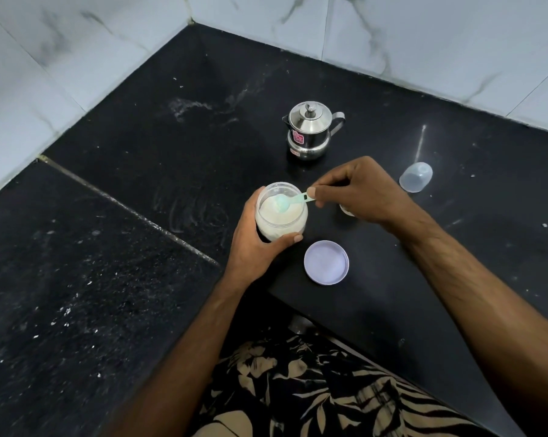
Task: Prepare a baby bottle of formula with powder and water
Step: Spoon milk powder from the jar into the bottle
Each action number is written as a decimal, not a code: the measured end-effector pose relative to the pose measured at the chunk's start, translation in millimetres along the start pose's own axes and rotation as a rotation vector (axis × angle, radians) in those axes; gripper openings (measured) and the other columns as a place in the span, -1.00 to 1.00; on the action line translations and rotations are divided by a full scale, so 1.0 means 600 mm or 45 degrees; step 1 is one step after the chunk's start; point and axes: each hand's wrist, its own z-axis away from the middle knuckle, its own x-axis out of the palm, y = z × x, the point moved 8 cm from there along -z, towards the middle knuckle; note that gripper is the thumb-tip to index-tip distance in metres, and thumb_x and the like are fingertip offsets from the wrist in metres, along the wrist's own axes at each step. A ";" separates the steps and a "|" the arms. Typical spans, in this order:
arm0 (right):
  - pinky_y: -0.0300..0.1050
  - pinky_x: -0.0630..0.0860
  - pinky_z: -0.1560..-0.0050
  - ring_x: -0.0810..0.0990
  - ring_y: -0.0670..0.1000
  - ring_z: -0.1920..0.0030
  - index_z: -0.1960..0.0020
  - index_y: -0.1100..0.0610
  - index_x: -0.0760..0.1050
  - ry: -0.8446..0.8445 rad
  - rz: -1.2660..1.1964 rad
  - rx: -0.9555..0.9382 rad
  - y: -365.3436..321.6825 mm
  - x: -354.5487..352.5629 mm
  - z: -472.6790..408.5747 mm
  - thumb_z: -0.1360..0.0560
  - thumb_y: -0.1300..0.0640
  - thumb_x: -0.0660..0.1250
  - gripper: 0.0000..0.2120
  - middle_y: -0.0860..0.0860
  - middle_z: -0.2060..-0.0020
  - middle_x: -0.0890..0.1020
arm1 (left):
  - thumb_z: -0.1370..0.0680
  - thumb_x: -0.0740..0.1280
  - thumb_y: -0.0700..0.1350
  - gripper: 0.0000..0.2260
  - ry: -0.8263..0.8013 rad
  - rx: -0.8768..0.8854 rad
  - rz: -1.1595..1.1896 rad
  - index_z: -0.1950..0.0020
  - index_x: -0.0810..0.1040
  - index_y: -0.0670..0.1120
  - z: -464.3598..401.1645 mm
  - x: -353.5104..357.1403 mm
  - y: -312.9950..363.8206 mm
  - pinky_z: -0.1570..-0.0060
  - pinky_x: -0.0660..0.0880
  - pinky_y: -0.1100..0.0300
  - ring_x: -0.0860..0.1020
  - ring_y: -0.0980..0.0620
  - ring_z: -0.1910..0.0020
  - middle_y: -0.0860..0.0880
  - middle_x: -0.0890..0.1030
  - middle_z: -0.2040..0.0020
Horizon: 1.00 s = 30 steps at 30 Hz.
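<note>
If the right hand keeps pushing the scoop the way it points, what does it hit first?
Most likely the powder in the open jar: the right hand aims the green scoop left and down into it. Beyond lies the jar's far wall, gripped by the left hand.

1. A black speckled stone counter (pixel 115 279) spreads out to all sides of the grip, dusted with white smears and flecks.
2. A pale seam (pixel 130 212) crosses it left of the grip.
3. White marble-veined wall tiles (pixel 424 33) meet in a corner beyond the grip.
</note>
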 end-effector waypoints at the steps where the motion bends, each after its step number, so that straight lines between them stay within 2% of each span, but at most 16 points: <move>1: -0.24 0.33 0.43 0.38 -0.14 0.49 0.18 0.11 0.71 0.018 -0.007 0.001 0.000 -0.004 0.000 -0.48 0.09 0.45 -0.87 -0.12 0.37 0.69 | -0.30 0.62 -0.09 -0.18 -0.006 -0.001 0.000 -0.46 0.29 -0.06 -0.001 0.000 0.001 -0.35 0.37 0.01 0.39 0.11 -0.38 0.08 0.42 -0.38; 5: -0.33 0.28 0.49 0.33 -0.12 0.50 0.12 0.16 0.71 0.040 -0.066 0.013 -0.001 -0.015 0.004 -0.50 0.14 0.42 -0.88 0.01 0.33 0.70 | -0.30 0.61 -0.08 -0.19 -0.022 -0.012 -0.009 -0.45 0.30 -0.03 -0.007 0.001 -0.001 -0.35 0.38 0.00 0.40 0.12 -0.37 0.11 0.43 -0.38; 10: -0.25 0.29 0.45 0.35 0.01 0.41 0.10 0.15 0.70 0.035 -0.097 0.027 0.000 -0.016 0.006 -0.51 0.14 0.41 -0.89 0.12 0.26 0.71 | -0.28 0.61 -0.08 -0.20 -0.031 -0.014 -0.035 -0.45 0.32 -0.03 -0.007 0.001 0.000 -0.35 0.38 0.03 0.40 0.15 -0.36 0.12 0.44 -0.37; 13: -0.12 0.31 0.37 0.37 0.07 0.36 0.11 0.16 0.70 0.031 -0.104 0.028 0.002 -0.016 0.006 -0.50 0.13 0.42 -0.87 0.16 0.25 0.71 | -0.29 0.61 -0.09 -0.21 -0.021 -0.009 -0.028 -0.44 0.32 -0.03 -0.006 0.000 0.002 -0.35 0.38 0.05 0.40 0.16 -0.36 0.12 0.44 -0.37; 15: -0.12 0.33 0.36 0.39 0.05 0.36 0.10 0.16 0.70 0.034 -0.115 0.034 0.004 -0.017 0.007 -0.50 0.12 0.42 -0.87 0.12 0.26 0.71 | -0.29 0.60 -0.07 -0.20 -0.021 -0.020 -0.024 -0.45 0.31 -0.04 -0.007 0.000 0.000 -0.35 0.37 0.03 0.40 0.15 -0.36 0.11 0.43 -0.37; 18: -0.26 0.36 0.38 0.42 -0.06 0.39 0.10 0.15 0.70 0.048 -0.113 0.037 0.006 -0.023 0.007 -0.50 0.11 0.43 -0.87 0.04 0.29 0.71 | -0.28 0.60 0.02 -0.14 -0.048 -0.055 -0.020 -0.48 0.27 -0.04 -0.008 0.003 -0.006 -0.37 0.35 0.00 0.37 0.14 -0.39 0.09 0.41 -0.40; 23: -0.32 0.38 0.39 0.46 -0.08 0.36 0.13 0.07 0.69 0.104 -0.145 0.034 0.010 -0.050 0.010 -0.49 0.10 0.44 -0.92 -0.09 0.39 0.68 | -0.23 0.58 0.13 -0.04 -0.108 -0.092 -0.020 -0.52 0.19 -0.01 -0.011 0.002 -0.002 -0.40 0.32 0.10 0.35 0.23 -0.39 0.12 0.38 -0.43; 28: -0.33 0.41 0.36 0.45 -0.14 0.37 0.11 0.10 0.70 0.178 -0.191 0.033 0.013 -0.085 0.019 -0.49 0.10 0.44 -0.91 -0.06 0.38 0.69 | -0.19 0.55 0.25 0.00 -0.060 -0.069 -0.074 -0.53 0.17 0.08 -0.026 -0.020 0.026 -0.40 0.29 0.18 0.28 0.26 -0.42 0.15 0.29 -0.47; 30: -0.37 0.37 0.42 0.44 -0.21 0.44 0.11 0.12 0.69 0.230 -0.221 0.032 0.013 -0.104 0.025 -0.49 0.11 0.44 -0.90 -0.03 0.36 0.68 | -0.22 0.53 0.26 -0.05 0.001 0.022 -0.147 -0.51 0.21 0.09 -0.032 -0.031 0.055 -0.35 0.27 0.30 0.28 0.27 -0.41 0.13 0.31 -0.46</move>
